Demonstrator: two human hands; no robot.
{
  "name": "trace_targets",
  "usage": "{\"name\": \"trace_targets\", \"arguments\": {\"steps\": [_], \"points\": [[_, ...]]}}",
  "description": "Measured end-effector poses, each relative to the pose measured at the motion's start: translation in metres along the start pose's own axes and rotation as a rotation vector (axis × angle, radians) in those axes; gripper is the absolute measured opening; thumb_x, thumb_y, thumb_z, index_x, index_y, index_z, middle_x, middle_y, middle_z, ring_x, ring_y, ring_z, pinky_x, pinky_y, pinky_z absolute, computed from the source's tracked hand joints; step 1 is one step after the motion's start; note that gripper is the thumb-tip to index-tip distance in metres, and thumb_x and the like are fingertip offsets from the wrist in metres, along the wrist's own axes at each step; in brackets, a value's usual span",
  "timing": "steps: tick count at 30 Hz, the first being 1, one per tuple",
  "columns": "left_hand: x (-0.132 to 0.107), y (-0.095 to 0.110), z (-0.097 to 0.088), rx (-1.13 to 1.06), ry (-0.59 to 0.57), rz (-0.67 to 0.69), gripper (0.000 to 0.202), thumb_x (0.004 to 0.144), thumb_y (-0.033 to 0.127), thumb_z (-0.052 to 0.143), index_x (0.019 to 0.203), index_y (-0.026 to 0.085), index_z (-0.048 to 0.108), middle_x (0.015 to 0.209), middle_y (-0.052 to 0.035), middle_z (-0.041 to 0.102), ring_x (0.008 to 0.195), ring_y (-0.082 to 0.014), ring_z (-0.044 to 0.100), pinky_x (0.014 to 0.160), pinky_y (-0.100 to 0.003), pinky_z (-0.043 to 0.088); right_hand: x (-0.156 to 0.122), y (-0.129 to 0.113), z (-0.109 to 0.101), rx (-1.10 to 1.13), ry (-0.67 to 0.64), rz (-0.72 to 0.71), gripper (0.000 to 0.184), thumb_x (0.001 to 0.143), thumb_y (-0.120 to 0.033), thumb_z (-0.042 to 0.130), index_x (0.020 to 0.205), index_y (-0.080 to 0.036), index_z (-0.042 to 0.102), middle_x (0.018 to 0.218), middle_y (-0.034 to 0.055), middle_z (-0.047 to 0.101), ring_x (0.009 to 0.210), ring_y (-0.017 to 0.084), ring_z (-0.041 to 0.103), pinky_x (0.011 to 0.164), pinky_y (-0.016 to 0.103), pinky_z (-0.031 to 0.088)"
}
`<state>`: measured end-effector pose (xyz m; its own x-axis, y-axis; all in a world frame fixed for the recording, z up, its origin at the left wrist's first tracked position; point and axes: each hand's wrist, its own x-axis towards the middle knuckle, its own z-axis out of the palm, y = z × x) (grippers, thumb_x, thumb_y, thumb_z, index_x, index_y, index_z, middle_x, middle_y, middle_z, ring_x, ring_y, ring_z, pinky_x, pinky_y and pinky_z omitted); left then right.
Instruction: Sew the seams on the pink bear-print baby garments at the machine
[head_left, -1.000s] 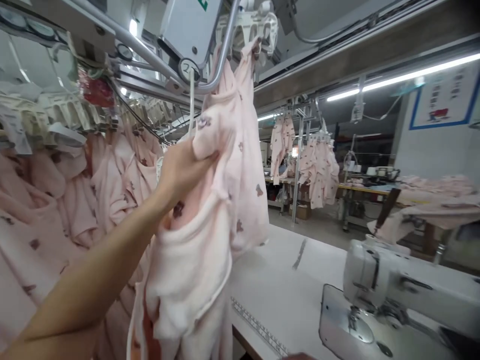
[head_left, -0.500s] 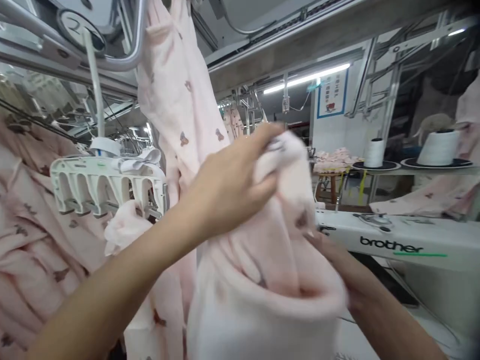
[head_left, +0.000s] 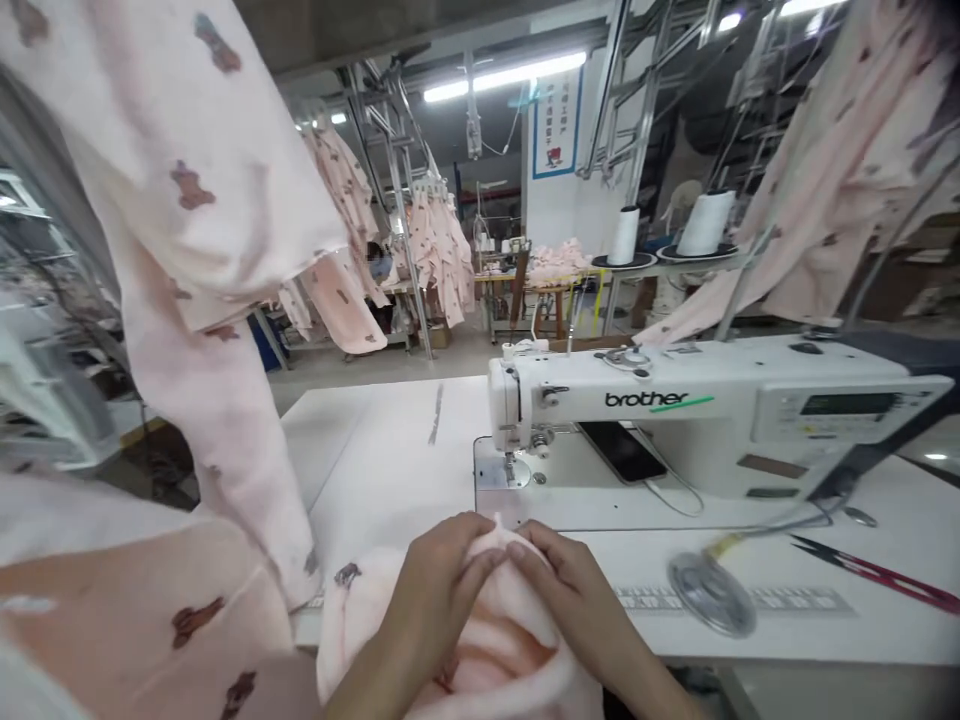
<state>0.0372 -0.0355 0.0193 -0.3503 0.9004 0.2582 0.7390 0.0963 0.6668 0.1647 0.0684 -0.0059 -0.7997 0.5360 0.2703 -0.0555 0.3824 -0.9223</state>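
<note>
A pale pink, soft fleecy garment [head_left: 499,640] with a small dark print was bunched at the near edge of the flat white bench [head_left: 375,470], before the white metal sewing machine [head_left: 705,390]. The bare left hand [head_left: 439,575] and bare right hand [head_left: 566,585] pinched its rim, which peaked toward the machine; its opening faced upward, its long axis unclear among folds.

Beyond the far edge of the white surface [head_left: 382,490], a grey floor [head_left: 463,352] runs back to a worktable [head_left: 495,278]. A pale wall [head_left: 555,215] carries a blue-bordered poster [head_left: 556,125]; a lit tube lamp [head_left: 506,77] hangs to its upper left, and metal framing [head_left: 645,90] rises at its right.
</note>
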Motion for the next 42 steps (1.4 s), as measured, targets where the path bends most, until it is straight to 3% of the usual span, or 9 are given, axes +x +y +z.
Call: {"name": "trace_targets", "arguments": {"steps": [7,14,18,23,30,34,36,39,42], "points": [[0.010,-0.006,0.016,-0.282,-0.019,0.088,0.023,0.088,0.032,0.041,0.092,0.022,0.061,0.093,-0.0023,0.061,0.085,-0.0141,0.056,0.074,-0.024,0.043,-0.003,-0.008,-0.033,-0.201,0.062,-0.174,0.024,0.091,-0.030,0.046,0.114,-0.026,0.054,0.115,0.0036,0.051,0.102,0.018,0.049,0.085,0.027,0.039],[0.008,0.004,0.013,-0.295,-0.013,-0.184,0.009,0.081,0.027,0.051,0.089,0.023,0.048,0.087,0.0032,0.063,0.082,-0.0142,0.058,0.071,-0.025,0.043,0.014,-0.016,-0.034,-0.233,-0.057,-0.054,0.012,0.084,-0.015,0.053,0.078,-0.020,0.062,0.071,-0.0041,0.060,0.067,0.011,0.054,0.062,0.021,0.038],[0.001,-0.008,0.014,-0.216,-0.039,0.018,0.017,0.082,0.021,0.048,0.098,0.026,0.047,0.094,0.0037,0.063,0.089,-0.0131,0.059,0.076,-0.024,0.044,0.030,-0.012,-0.040,0.020,-0.303,0.147,0.015,0.081,-0.028,0.058,0.071,-0.016,0.056,0.057,-0.0037,0.054,0.053,0.010,0.052,0.050,0.018,0.037],[-0.009,-0.023,0.019,-0.149,0.148,0.247,0.016,0.082,0.018,0.048,0.094,0.026,0.054,0.089,0.0022,0.063,0.084,-0.0120,0.060,0.072,-0.022,0.046,0.040,0.007,-0.028,0.534,-0.571,0.467,0.037,0.063,-0.045,0.072,0.067,-0.014,0.053,0.047,-0.0049,0.048,0.036,0.006,0.039,0.035,0.015,0.027],[-0.015,-0.010,0.017,-0.219,0.213,-0.031,0.034,0.082,0.033,0.050,0.116,0.028,0.050,0.108,-0.0022,0.063,0.099,-0.0182,0.059,0.086,-0.031,0.046,0.026,0.004,-0.013,0.542,-0.451,0.394,0.030,0.069,-0.038,0.068,0.067,-0.013,0.051,0.056,-0.0059,0.041,0.046,0.005,0.033,0.043,0.016,0.021],[-0.011,-0.008,0.019,-0.270,0.342,-0.118,0.030,0.081,0.034,0.051,0.108,0.024,0.051,0.099,-0.0029,0.065,0.095,-0.0186,0.060,0.082,-0.031,0.047,0.012,-0.009,-0.010,0.244,-0.093,0.149,0.027,0.087,-0.039,0.046,0.076,-0.016,0.053,0.066,-0.0030,0.050,0.057,0.010,0.045,0.054,0.020,0.035],[-0.009,-0.006,0.022,-0.267,0.399,-0.125,0.030,0.081,0.035,0.050,0.108,0.023,0.051,0.098,-0.0031,0.065,0.095,-0.0185,0.059,0.083,-0.032,0.046,0.002,-0.017,-0.005,0.070,0.064,0.059,0.016,0.086,-0.034,0.051,0.085,-0.019,0.055,0.076,-0.0023,0.055,0.068,0.013,0.050,0.062,0.022,0.038],[-0.006,-0.001,0.023,-0.252,0.422,-0.132,0.030,0.080,0.036,0.051,0.107,0.022,0.051,0.100,-0.0036,0.063,0.095,-0.0183,0.058,0.084,-0.031,0.045,-0.009,-0.026,0.000,-0.090,0.097,0.060,0.008,0.081,-0.026,0.057,0.087,-0.021,0.056,0.076,-0.0038,0.058,0.069,0.013,0.051,0.063,0.022,0.036],[-0.002,0.004,0.011,-0.341,0.273,-0.174,0.033,0.079,0.036,0.053,0.109,0.021,0.052,0.093,-0.0033,0.062,0.086,-0.0162,0.059,0.076,-0.027,0.047,-0.007,-0.027,-0.004,-0.045,0.046,0.012,0.014,0.088,-0.020,0.045,0.091,-0.022,0.059,0.081,-0.0031,0.060,0.074,0.014,0.053,0.067,0.022,0.038]]}}
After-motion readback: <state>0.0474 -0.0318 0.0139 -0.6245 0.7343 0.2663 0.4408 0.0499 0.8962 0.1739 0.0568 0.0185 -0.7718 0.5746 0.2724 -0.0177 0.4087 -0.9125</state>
